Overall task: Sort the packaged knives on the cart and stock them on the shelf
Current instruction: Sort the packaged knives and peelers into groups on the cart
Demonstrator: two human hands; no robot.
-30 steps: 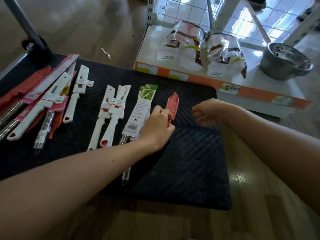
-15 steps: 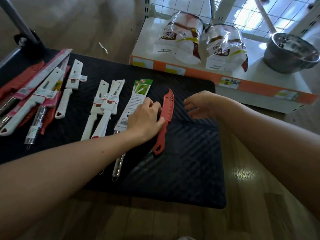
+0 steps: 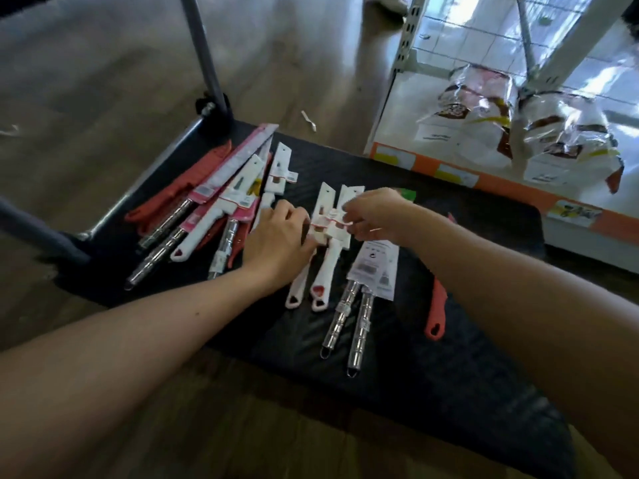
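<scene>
Black cart deck (image 3: 449, 375), ctr: white-handled knife pair (image 3: 326, 267) lies flat, L hand (image 3: 276, 236) pinching its 9 o'clock edge w/ fingers together, R hand (image 3: 375, 216) pinching 3 o'clock edge, shelf (image 3: 408, 105) at 2 o'clock.

I get a single view, worn on the head, facing forward and steeply down onto the cart (image 3: 449, 357) from close by. Both forearms enter from the bottom corners, and the left hand (image 3: 276, 236) and right hand (image 3: 377, 212) meet at the white knives (image 3: 325, 271) mid-frame. The cart's far left corner shows with its handle post (image 3: 204, 53). The shelf (image 3: 408, 108) lies past the far right edge.
</scene>
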